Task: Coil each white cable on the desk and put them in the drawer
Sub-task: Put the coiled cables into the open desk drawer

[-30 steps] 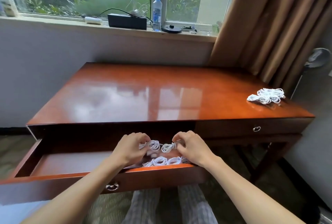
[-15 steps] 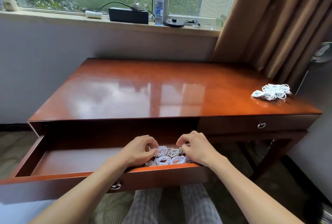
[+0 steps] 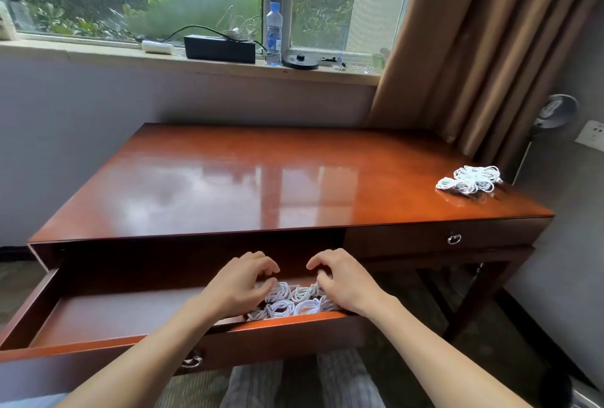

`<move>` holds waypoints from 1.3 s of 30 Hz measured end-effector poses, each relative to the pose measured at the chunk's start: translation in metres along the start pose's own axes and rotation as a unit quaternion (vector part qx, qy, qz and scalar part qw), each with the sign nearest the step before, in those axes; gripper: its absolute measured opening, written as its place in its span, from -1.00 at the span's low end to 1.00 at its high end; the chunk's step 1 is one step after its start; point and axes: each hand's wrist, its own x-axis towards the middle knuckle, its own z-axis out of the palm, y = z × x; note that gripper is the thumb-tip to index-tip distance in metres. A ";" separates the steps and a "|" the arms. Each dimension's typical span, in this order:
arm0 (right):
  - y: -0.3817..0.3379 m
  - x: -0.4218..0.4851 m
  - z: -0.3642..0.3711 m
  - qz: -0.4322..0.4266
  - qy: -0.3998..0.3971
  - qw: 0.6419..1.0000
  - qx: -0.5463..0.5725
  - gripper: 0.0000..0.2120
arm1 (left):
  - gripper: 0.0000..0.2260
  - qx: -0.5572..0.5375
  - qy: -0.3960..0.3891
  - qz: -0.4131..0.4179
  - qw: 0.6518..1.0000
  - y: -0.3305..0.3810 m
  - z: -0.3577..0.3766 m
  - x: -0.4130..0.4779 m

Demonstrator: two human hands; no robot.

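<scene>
Both hands are held over the open drawer [image 3: 114, 316] at the lower middle of the frame. The left hand [image 3: 240, 285] and the right hand [image 3: 348, 283] are seen palm down with fingers loosely curled. Nothing is seen gripped in either, so both are judged released. Whether any fingertip touches the coils beneath cannot be told.

The coils [image 3: 294, 303] are packed in rows in the right part of the drawer, against its front wall, directly under and between the two hands.

A pile [image 3: 470, 180] of white cables is seen on the surface [image 3: 228, 178], near its right edge, at the right of the frame. Whether its cables are already coiled cannot be told. The placing step is judged done for the coils in the drawer. The task is judged unfinished, since the pile is not yet put away.

The coming move is judged to turn on the pile's bearing. It lies up and to the right of both hands, well apart from them, beyond the front edge of the surface. The right hand is the nearer. The pile is spread wider than deep, with its long axis running roughly left to right across the frame and a loop trailing at its left end. That end would be met first by a reach from the right hand. The loops are seen lying over one another, so several cables might be lifted at once.
</scene>
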 end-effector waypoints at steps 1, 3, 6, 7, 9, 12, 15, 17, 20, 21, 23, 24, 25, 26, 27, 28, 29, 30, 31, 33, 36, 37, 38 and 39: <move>0.002 0.000 -0.003 -0.004 0.008 1.000 -0.002 -0.74 | -0.74 0.003 0.005 0.010 1.000 0.004 -0.002 0.002; 0.007 0.000 -0.014 -0.006 0.022 1.000 0.001 -0.72 | -0.75 0.012 0.016 0.031 0.999 0.013 -0.007 0.008; 0.019 0.003 -0.034 -0.010 0.036 0.999 -0.007 -0.70 | -0.77 0.025 0.035 0.062 0.997 0.028 -0.012 0.024; 0.024 0.004 -0.041 -0.012 0.040 0.999 -0.016 -0.70 | -0.77 0.029 0.038 0.073 0.996 0.035 -0.013 0.030; 0.033 0.007 -0.059 -0.007 0.046 0.998 -0.030 -0.69 | -0.75 0.039 0.047 0.097 0.993 0.048 -0.014 0.043; 0.047 0.012 -0.084 0.006 0.059 0.997 -0.040 -0.68 | -0.72 0.061 0.057 0.115 0.990 0.069 -0.014 0.064; 0.062 0.012 -0.103 0.018 0.077 0.996 -0.043 -0.69 | -0.70 0.077 0.052 0.132 0.987 0.086 -0.014 0.086; 0.074 0.012 -0.113 0.024 0.086 0.995 -0.049 -0.70 | -0.70 0.080 0.044 0.136 0.986 0.096 -0.014 0.102; 0.097 0.012 -0.127 0.042 0.094 0.993 -0.059 -0.70 | -0.70 0.087 0.049 0.148 0.984 0.111 -0.008 0.127; 0.106 0.013 -0.132 0.046 0.099 0.992 -0.062 -0.70 | -0.69 0.090 0.046 0.151 0.983 0.116 -0.005 0.135; 0.123 0.014 -0.142 0.055 0.112 0.990 -0.067 -0.71 | -0.68 0.095 0.039 0.153 0.983 0.124 0.001 0.154; 0.132 0.014 -0.147 0.060 0.117 0.989 -0.069 -0.71 | -0.67 0.097 0.036 0.154 0.983 0.129 0.005 0.164; 0.141 0.015 -0.152 0.065 0.123 0.988 -0.070 -0.71 | -0.66 0.098 0.034 0.155 0.983 0.133 0.009 0.173; 0.150 0.016 -0.157 0.069 0.129 0.987 -0.071 -0.71 | -0.65 0.098 0.034 0.156 0.982 0.138 0.013 0.183; 0.159 0.018 -0.162 0.073 0.135 0.985 -0.074 -0.71 | -0.64 0.097 0.034 0.157 0.982 0.144 0.017 0.192; 0.168 0.020 -0.167 0.078 0.139 0.984 -0.078 -0.72 | -0.63 0.095 0.033 0.159 0.982 0.150 0.020 0.201; 0.177 0.022 -0.171 0.084 0.142 0.983 -0.081 -0.72 | -0.62 0.093 0.032 0.162 0.982 0.156 0.024 0.210; 0.186 0.023 -0.175 0.092 0.144 0.982 -0.083 -0.71 | -0.61 0.090 0.030 0.166 0.982 0.163 0.028 0.218; 0.196 0.025 -0.179 0.101 0.148 0.980 -0.085 -0.71 | -0.60 0.088 0.028 0.172 0.981 0.169 0.032 0.228; 0.215 0.029 -0.185 0.116 0.160 0.976 -0.088 -0.70 | -0.59 0.086 0.020 0.185 0.979 0.180 0.039 0.246; 0.241 0.036 -0.191 0.131 0.180 0.971 -0.091 -0.70 | -0.60 0.082 0.023 0.202 0.976 0.192 0.053 0.274; 0.249 0.039 -0.194 0.136 0.186 0.969 -0.092 -0.70 | -0.60 0.080 0.025 0.206 0.975 0.196 0.058 0.283; 0.257 0.041 -0.195 0.141 0.190 0.967 -0.095 -0.69 | -0.60 0.078 0.026 0.207 0.975 0.198 0.063 0.292; 0.265 0.044 -0.197 0.145 0.195 0.965 -0.095 -0.69 | -0.61 0.076 0.027 0.210 0.974 0.201 0.069 0.301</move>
